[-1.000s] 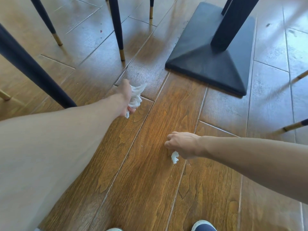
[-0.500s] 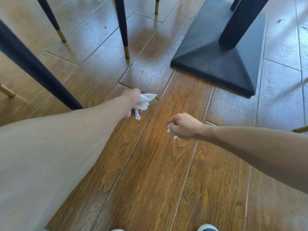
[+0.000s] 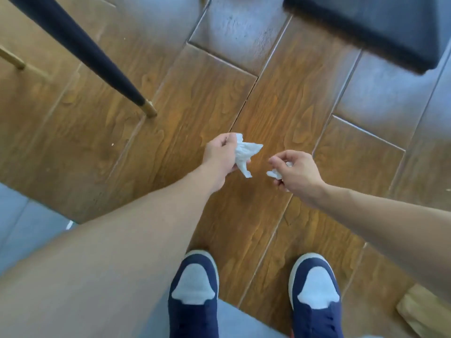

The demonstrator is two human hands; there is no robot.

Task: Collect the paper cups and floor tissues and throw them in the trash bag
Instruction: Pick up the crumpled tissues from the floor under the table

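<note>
From my seat I read both hands as loaded. The left hand is curled round a crumpled white tissue, most of which sticks out past the fingers toward the right, one tail hanging below. The right hand pinches a much smaller tissue scrap between thumb and fingertips; only a little of it shows. The two hands are near each other but apart, held above the wood-plank floor, forward of my two navy shoes.

No trash bag and no paper cups are in view, so I judge the carry is yet to come. That is where I expect trouble. The small scrap is held by very little; if the pinch loosens as I straighten or turn, it drops back to the planks. If I try to pass it into the left hand, that grip has to open, and the big tissue's loose tail could slip out.

The dark chair leg slants down toward the floor's upper left, and the black table base sits at the upper right corner; rising carelessly, I could knock an arm against either and lose a piece. A tan object at the lower right corner I cannot identify.
</note>
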